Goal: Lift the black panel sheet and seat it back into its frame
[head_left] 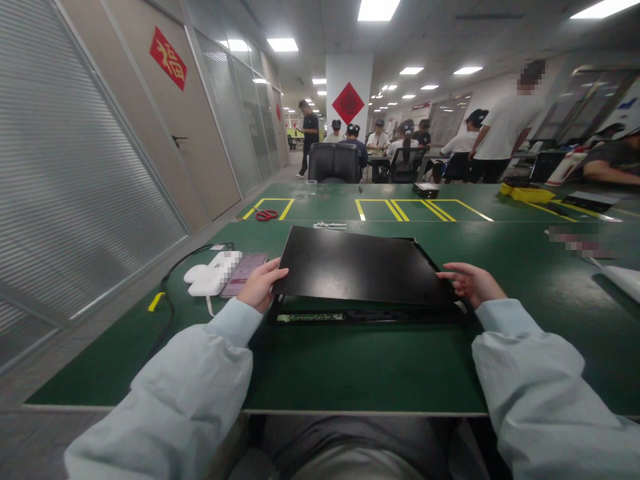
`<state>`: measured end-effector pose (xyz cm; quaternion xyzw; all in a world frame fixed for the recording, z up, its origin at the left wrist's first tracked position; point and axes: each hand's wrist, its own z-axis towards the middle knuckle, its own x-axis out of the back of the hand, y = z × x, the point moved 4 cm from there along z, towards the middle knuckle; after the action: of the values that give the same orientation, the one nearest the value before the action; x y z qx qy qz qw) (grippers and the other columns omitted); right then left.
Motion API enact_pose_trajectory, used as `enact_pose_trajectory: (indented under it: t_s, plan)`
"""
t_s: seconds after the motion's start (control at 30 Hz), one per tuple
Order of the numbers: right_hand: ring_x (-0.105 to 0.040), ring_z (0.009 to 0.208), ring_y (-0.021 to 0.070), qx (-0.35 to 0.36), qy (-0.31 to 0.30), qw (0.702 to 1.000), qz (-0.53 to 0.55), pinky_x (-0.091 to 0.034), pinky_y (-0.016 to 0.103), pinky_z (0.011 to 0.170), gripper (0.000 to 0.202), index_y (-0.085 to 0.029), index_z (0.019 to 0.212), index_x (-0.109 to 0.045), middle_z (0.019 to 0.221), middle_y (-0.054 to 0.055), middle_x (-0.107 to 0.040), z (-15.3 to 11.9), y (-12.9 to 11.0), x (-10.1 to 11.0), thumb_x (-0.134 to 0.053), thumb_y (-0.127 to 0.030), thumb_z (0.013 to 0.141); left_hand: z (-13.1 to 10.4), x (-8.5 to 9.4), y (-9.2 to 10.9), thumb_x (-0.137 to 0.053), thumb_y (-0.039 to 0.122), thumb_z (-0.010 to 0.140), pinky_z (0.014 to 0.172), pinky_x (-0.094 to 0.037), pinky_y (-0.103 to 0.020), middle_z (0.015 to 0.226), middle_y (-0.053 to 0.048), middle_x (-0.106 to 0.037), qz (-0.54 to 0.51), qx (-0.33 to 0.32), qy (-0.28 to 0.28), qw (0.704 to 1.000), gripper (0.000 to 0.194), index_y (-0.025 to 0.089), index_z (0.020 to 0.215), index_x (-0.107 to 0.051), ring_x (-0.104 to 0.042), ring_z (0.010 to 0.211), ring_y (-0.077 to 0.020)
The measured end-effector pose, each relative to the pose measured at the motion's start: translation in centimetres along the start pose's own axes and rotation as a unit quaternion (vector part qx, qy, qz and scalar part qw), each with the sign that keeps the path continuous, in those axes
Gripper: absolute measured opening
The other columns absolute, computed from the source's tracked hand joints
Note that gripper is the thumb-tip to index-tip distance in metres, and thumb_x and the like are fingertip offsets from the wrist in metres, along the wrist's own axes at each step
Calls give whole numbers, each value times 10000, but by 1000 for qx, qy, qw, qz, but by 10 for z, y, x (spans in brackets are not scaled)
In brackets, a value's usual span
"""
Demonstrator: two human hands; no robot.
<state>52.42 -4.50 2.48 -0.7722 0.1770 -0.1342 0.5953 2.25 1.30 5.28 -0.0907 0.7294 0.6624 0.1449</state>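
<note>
A flat black screen panel [360, 267] lies tilted over a black display frame [415, 315], its left side raised and its surface facing up. At the panel's left edge, my left hand [260, 285] is closed, thumb on top and the other fingers partly hidden beneath. My right hand [473, 283] grips near the right edge, with fingertips on the panel's rim and the other fingers curled. Along the frame's near side, a strip of green circuit board [310, 317] shows below the panel.
Left of the panel are a phone [245, 275], a white device [215, 273] and a black cable [173, 303]. Red-handled scissors [267, 215] and small white parts [330, 225] lie farther back on the green table [370, 373]. Several people sit or stand beyond a black chair [334, 163].
</note>
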Motion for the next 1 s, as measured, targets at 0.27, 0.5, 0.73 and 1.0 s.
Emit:
enact_pose_trajectory:
  t_s: [0.27,0.5,0.73,1.0]
  plan:
    - [-412,495,137,6,-6,1000,-14,-330,282,403,199,-250,899,-657,943,132,-788,2,-1,4,-688,-356,733,1,0,-3,-856,81,630,744,-658,-284,1008,-129,-858,-6,-5,-1,1000,481,117,1109,-835,-820,964,-285]
    - [-422,494,129,-3,8,1000,-12,-331,270,409,166,-244,871,-655,923,117,-790,1,1,2,-707,-343,748,2,-1,-7,-872,92,613,701,-639,-251,972,-129,-857,-16,-3,-1,1000,449,110,1061,-843,-820,886,-254]
    - [-445,500,123,10,18,999,-36,-351,263,401,158,-234,846,-686,941,124,-799,1,1,2,-747,-318,727,4,1,-11,-891,101,593,697,-641,-268,941,-111,-855,-11,6,9,1000,471,134,1061,-847,-818,882,-264]
    - [-475,478,117,44,35,996,-72,-373,259,378,124,-230,820,-694,927,118,-796,0,1,-2,-780,-267,738,7,5,-16,-880,104,622,687,-634,-268,999,-121,-857,-11,12,6,1000,518,134,1136,-832,-817,909,-266]
